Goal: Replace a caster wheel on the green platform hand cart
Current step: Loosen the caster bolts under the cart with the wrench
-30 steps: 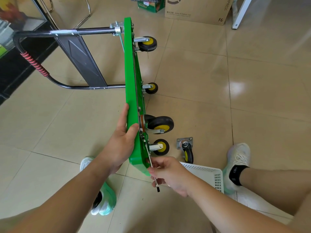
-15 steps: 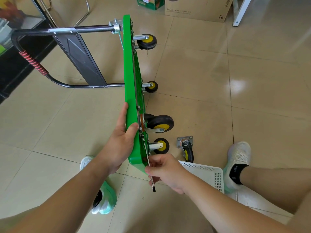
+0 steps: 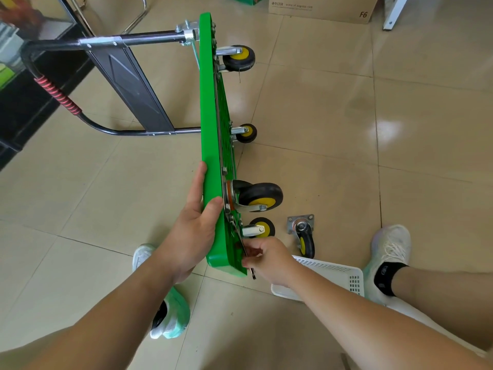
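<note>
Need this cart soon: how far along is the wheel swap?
Done: a loose black rubber caster lies on the floor; four wheels on the green plastic deck. In hand: left hand steadies it, right hand pinches a thin metal tool beside the nearest caster. Left: probably tightening, righting the deck.

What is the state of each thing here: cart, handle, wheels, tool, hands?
Green platform hand cart: tipped on its side, wheels facing right.
Black tubular cart handle: unfolded, pointing left.
Four black-and-yellow casters: mounted on the underside.
Loose black caster with steel plate: detached, lying on the floor.
Thin metal tool: held against the underside.
Left hand: grips the platform edge.
Right hand: pinches the tool.
</note>
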Action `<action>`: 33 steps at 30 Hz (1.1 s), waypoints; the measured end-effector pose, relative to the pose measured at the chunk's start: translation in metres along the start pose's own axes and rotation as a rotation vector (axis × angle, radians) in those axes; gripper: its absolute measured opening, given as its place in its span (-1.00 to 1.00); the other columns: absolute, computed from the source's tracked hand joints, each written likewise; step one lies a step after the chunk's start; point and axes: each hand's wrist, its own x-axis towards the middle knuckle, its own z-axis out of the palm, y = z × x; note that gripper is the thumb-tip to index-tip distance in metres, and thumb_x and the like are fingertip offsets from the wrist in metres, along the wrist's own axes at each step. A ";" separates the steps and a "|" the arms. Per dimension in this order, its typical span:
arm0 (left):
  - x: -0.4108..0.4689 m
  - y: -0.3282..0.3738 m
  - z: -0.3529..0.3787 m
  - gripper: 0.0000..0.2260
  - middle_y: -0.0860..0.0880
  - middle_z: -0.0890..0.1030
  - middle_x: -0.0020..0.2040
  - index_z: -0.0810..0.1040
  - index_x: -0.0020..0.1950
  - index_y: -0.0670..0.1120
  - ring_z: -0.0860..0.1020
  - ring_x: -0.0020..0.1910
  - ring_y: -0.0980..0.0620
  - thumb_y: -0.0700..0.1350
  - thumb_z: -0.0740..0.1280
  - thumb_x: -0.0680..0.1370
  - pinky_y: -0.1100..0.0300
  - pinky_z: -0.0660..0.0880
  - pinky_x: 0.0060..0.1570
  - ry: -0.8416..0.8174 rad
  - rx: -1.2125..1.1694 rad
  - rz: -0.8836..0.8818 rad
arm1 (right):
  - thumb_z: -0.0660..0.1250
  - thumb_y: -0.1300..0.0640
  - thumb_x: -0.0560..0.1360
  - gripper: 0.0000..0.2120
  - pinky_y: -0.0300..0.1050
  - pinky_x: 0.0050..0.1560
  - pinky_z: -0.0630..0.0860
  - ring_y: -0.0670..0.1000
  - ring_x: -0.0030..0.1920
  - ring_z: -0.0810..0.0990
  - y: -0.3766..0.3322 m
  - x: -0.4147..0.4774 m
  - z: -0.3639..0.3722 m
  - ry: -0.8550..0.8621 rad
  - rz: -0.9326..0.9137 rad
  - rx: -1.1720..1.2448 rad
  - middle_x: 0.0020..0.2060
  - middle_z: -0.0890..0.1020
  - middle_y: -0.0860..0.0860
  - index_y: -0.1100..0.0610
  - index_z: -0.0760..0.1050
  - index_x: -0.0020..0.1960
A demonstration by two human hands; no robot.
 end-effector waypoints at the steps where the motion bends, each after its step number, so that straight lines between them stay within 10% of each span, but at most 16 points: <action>1: 0.000 0.000 0.000 -0.45 0.43 0.57 0.16 0.03 0.54 0.47 0.65 0.17 0.02 -0.09 0.11 0.73 -0.04 0.63 0.14 -0.002 0.001 0.001 | 0.45 0.35 0.49 -0.57 -0.33 0.21 0.50 -0.11 0.09 0.65 0.000 0.005 0.000 0.005 0.001 -0.017 0.10 0.71 -0.07 0.08 0.60 0.31; 5: 0.000 0.000 0.000 -0.44 0.43 0.60 0.12 0.03 0.54 0.47 0.64 0.17 -0.06 -0.09 0.11 0.73 -0.12 0.62 0.15 0.004 0.000 -0.008 | 0.46 0.37 0.47 -0.61 -0.08 0.30 0.53 -0.02 0.12 0.67 0.002 0.014 0.001 0.038 -0.029 -0.023 0.06 0.73 -0.06 0.07 0.66 0.23; 10: 0.000 0.002 0.003 -0.44 0.32 0.53 0.28 0.03 0.52 0.50 0.64 0.18 -0.10 -0.08 0.12 0.73 -0.14 0.62 0.14 0.002 0.009 -0.013 | 0.49 0.30 0.47 -0.61 -0.35 0.04 0.51 -0.34 -0.21 0.57 0.010 -0.011 -0.007 0.088 -0.024 0.012 0.02 0.72 -0.08 0.06 0.64 0.26; 16: -0.001 0.004 0.004 -0.44 0.29 0.47 0.33 0.03 0.52 0.51 0.60 0.22 -0.18 -0.08 0.12 0.73 -0.19 0.60 0.15 0.010 0.035 -0.012 | 0.49 0.20 0.45 -0.70 0.15 0.07 0.62 -0.06 -0.15 0.59 -0.005 -0.051 -0.009 0.000 0.048 0.128 -0.04 0.71 0.11 -0.19 0.69 0.03; 33: 0.001 0.002 0.003 -0.45 0.41 0.61 0.04 0.04 0.55 0.46 0.53 0.28 -0.25 -0.08 0.13 0.73 -0.28 0.53 0.23 0.030 0.062 -0.023 | 0.37 0.25 0.58 -0.82 -0.07 -0.14 0.61 -0.07 -0.36 0.55 -0.045 -0.052 -0.003 -0.065 0.135 0.269 -0.27 0.62 -0.02 0.21 0.66 0.16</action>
